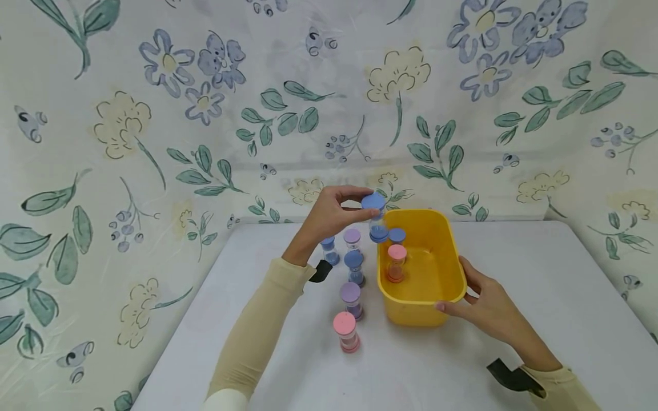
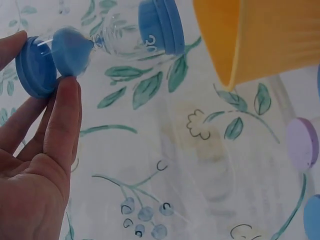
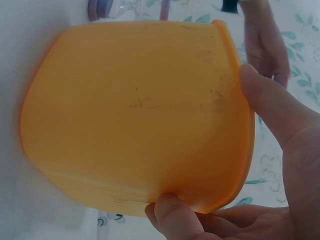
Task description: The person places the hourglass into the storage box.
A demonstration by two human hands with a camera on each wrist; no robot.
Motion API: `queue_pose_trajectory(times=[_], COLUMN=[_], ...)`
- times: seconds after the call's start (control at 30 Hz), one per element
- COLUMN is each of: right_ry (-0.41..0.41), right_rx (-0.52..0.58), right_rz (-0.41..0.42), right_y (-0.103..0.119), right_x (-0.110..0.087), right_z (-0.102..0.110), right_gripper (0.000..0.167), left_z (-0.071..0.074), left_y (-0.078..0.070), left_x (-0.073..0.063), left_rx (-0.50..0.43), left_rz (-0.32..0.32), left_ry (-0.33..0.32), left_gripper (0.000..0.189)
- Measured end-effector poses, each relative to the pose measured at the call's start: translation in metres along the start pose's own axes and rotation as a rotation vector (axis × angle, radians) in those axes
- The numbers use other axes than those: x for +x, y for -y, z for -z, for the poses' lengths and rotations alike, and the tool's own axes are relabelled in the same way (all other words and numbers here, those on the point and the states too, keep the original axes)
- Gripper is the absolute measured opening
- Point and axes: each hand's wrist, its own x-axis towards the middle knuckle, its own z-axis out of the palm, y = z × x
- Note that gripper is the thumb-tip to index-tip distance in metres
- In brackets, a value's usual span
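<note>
My left hand (image 1: 334, 212) pinches a blue sand timer (image 1: 379, 229) by its top cap, at the left rim of a yellow plastic tub (image 1: 417, 313). In the left wrist view, the timer (image 2: 116, 37) has clear glass with blue sand in it, and my fingertips and thumb are on one cap. My right hand (image 1: 485, 305) holds the tub by its front right corner, thumb on the rim and fingers around the side wall. Inside the tub, a pink sand timer (image 1: 396, 264) stands upright, with another blue one (image 1: 397, 235) behind it, partly hidden.
Left of the tub, several sand timers stand upright in a loose line: a pink one (image 1: 346, 331), a purple one (image 1: 352, 300), a blue one (image 1: 354, 268) and a lilac-capped one (image 1: 352, 238). Another blue timer (image 1: 330, 251) is near the left wrist. Floral cloth (image 1: 329, 114) hangs behind the white table (image 1: 288, 365).
</note>
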Motion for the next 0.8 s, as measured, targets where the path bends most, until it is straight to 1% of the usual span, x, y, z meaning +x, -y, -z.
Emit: queue_pose_trajectory(times=[0.13,0.23,0.47,0.7,0.8], right_ry=[0.005,0.008,0.008,0.010,0.010], right_rx=[0.004,0.005,0.003,-0.007,-0.011], right_rz=[-0.002,-0.006,0.001,-0.001,0.004], right_y=[0.001,0.002,0.001,0.003,0.003], right_x=[0.000,-0.001,-0.001,-0.001,-0.001], right_z=[-0.001,-0.001,0.001,0.002,0.002], right_gripper=[0.112,0.112,0.112,0.112,0.111], left_z=[-0.007,-0.013,-0.029,-0.045,-0.052], left_y=[-0.001,-0.002,-0.005,-0.006,-0.005], left_x=[0.010,0.017,0.036,0.051,0.056], left_rx=[0.036,0.066,0.080,0.094,0.112], left_rz=[-0.022,-0.024,0.020,0.023,0.040], left_ry=[0.009,0.017,0.049,0.103,0.129], left_gripper=[0.040,0.041,0.044,0.046,0.048])
